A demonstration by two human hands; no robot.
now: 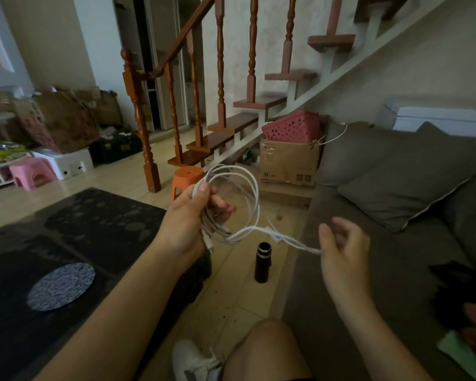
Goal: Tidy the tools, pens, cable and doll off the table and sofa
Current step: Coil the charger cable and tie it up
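Observation:
A white cable (pixel 254 200) is wound into loose loops in mid-air above the floor gap between table and sofa. My left hand (pixel 195 213) grips the bundle of loops, thumb on top. One free strand runs right from the coil to my right hand (pixel 344 251), which pinches its end with curled fingers. A doll with black hair and a green garment (pixel 462 306) lies on the sofa seat at the far right, partly cut off by the frame edge.
The dark table (pixel 88 237) carries a round patterned mat (pixel 61 287). A black bottle (pixel 263 262) stands on the floor beside the grey sofa (pixel 368 270) with its cushions. An orange stool (pixel 187 180), cardboard box (pixel 289 163), pink basket and staircase lie ahead.

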